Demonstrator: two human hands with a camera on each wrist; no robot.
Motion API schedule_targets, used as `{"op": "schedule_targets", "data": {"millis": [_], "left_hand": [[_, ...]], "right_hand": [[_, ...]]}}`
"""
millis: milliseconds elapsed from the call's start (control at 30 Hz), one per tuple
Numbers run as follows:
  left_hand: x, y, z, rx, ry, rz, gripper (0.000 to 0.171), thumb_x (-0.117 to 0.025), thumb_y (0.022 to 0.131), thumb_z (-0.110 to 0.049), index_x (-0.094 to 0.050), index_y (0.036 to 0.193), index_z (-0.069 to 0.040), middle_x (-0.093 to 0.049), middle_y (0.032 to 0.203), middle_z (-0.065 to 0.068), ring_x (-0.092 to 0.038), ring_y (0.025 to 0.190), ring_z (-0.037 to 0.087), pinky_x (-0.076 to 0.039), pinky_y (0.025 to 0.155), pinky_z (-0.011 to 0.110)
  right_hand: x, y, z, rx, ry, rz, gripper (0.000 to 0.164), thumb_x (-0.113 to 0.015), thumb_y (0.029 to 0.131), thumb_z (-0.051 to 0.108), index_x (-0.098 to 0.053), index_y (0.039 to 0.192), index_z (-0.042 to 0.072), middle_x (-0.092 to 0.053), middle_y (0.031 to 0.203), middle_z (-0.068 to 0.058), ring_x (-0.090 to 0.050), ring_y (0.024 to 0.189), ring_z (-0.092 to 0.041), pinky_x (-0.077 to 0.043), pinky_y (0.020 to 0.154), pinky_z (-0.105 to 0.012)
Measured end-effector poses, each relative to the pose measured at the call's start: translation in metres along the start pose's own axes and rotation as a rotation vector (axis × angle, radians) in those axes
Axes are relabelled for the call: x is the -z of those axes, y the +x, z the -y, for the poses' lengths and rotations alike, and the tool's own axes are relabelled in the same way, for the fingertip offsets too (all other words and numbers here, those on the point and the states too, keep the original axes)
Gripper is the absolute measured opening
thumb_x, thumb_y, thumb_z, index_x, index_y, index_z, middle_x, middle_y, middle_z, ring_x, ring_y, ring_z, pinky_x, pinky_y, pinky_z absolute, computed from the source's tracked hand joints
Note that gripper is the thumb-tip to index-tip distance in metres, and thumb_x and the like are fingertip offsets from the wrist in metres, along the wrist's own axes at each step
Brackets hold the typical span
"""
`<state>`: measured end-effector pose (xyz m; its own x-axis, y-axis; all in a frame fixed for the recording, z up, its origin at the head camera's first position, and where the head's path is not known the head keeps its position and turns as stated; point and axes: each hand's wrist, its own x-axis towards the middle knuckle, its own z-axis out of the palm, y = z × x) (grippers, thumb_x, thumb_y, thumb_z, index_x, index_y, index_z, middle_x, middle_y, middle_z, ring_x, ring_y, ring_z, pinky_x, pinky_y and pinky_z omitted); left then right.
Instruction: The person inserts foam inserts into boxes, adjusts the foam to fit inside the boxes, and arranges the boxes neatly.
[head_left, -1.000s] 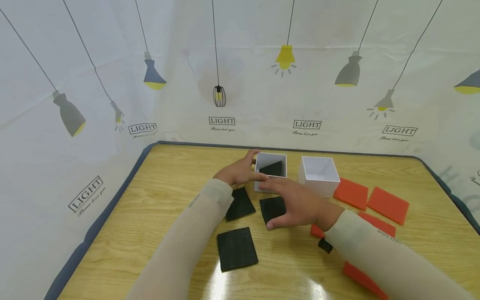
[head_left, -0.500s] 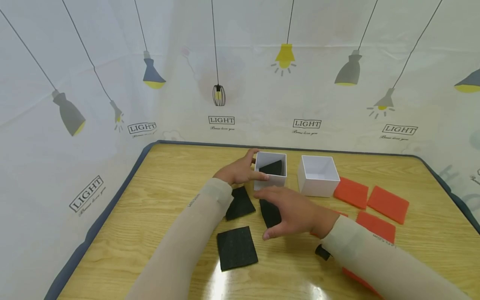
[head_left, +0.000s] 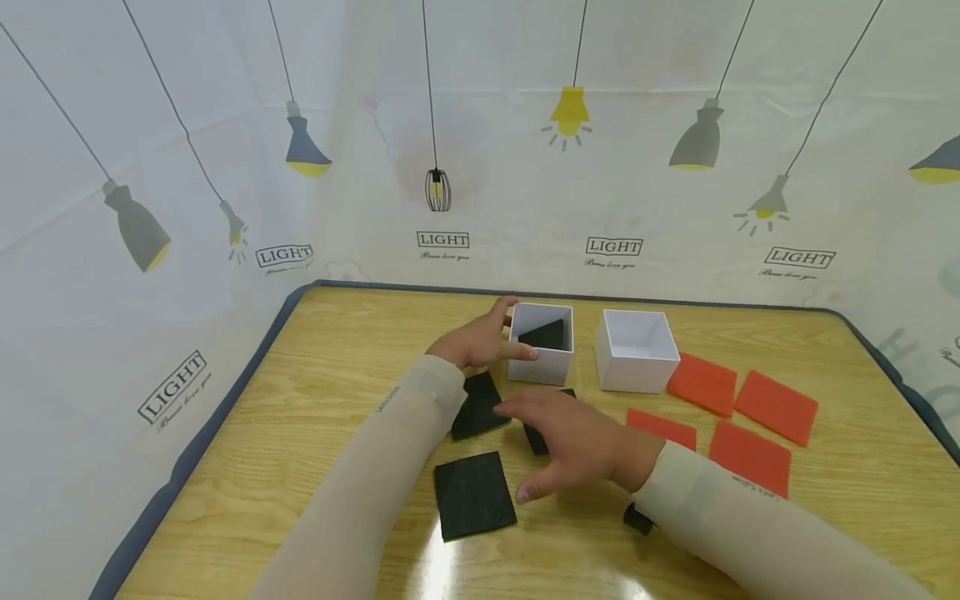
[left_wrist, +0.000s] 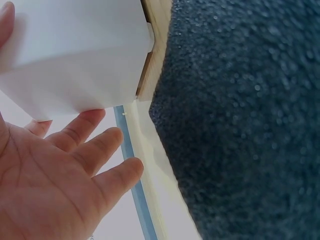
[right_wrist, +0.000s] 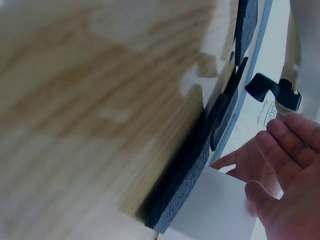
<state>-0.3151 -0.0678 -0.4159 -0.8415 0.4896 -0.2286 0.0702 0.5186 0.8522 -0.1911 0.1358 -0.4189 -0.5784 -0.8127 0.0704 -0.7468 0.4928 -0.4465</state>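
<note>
The white box (head_left: 542, 367) stands on the wooden tabletop (head_left: 322, 379), a black piece (head_left: 549, 336) tilted inside it. At the box's left side, the left hand (head_left: 476, 342) has its grip around it, thumb at the front, fingers farther back. In front of the box, the right hand (head_left: 576, 440) has its grip released, thumb and fingers apart, partly hiding a black square (head_left: 536, 440). Two more black squares (head_left: 475, 497) lie front-left of the box. To its right stand a second white box (head_left: 637, 372) and, farther out, red squares (head_left: 777, 407).
</note>
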Motion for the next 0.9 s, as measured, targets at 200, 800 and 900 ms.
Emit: {"op": "schedule_targets", "data": {"millis": [200, 800, 900], "left_hand": [[0.001, 0.001, 0.002, -0.003, 0.013, -0.008, 0.114, -0.087, 0.089, -0.039, -0.008, 0.170, -0.024, -0.039, 0.161, 0.018, -0.044, 0.148, 0.038, -0.042, 0.116, 0.054], [0.000, 0.000, 0.003, -0.010, 0.024, -0.005, 0.114, -0.087, 0.089, -0.040, -0.008, 0.170, -0.025, -0.043, 0.156, 0.019, -0.049, 0.142, 0.038, -0.043, 0.114, 0.054], [0.000, 0.001, 0.003, -0.007, 0.034, -0.005, 0.114, -0.086, 0.089, -0.041, -0.007, 0.170, -0.026, -0.043, 0.157, 0.018, -0.049, 0.143, 0.037, -0.043, 0.115, 0.054]], "right_hand": [[-0.008, 0.002, 0.003, -0.031, -0.012, 0.052, 0.104, -0.087, 0.075, 0.065, -0.052, 0.154, 0.008, -0.054, 0.156, -0.011, -0.048, 0.147, -0.032, -0.032, 0.123, -0.058], [-0.018, 0.008, 0.013, -0.099, -0.099, 0.175, 0.105, -0.087, 0.074, 0.069, -0.052, 0.153, 0.010, -0.055, 0.155, -0.006, -0.049, 0.145, -0.025, -0.033, 0.122, -0.060], [-0.020, 0.010, 0.015, -0.109, -0.126, 0.189, 0.105, -0.086, 0.074, 0.070, -0.053, 0.153, 0.010, -0.055, 0.154, -0.005, -0.051, 0.143, -0.023, -0.033, 0.121, -0.061]]}}
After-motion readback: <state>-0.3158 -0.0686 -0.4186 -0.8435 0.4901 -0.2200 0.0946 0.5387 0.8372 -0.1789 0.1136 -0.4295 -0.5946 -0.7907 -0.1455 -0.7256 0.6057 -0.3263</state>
